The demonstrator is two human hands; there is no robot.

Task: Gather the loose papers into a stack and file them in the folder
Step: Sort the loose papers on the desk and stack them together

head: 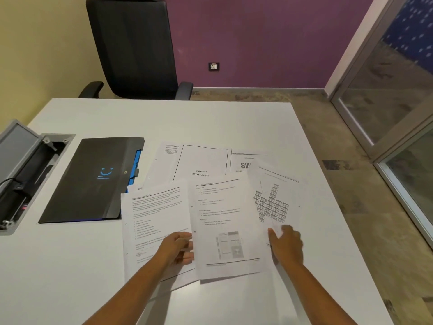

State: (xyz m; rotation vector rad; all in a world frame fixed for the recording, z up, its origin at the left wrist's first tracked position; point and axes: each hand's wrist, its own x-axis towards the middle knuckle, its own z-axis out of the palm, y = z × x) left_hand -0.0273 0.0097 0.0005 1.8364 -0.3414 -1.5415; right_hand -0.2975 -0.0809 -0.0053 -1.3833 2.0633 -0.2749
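Observation:
Several printed white papers lie fanned out on the white table (70, 266). My left hand (178, 248) pinches the left edge of the middle sheet (225, 219), fingers curled under it. My right hand (287, 245) holds the lower edge of the chart sheet (274, 200), which is lifted and tilted. A text sheet (152, 219) lies at the left under my left wrist. Farther back lie the "Chapter 4 SWOT Analysis" page (201, 163) and another page (243, 160). The black folder (93, 179) with blue tabs lies closed to the left of the papers.
An open grey cable box (25, 174) is set into the table at the far left. A black office chair (133, 48) stands behind the table. The table's right edge drops to the floor, with a glass partition (398, 90) beyond.

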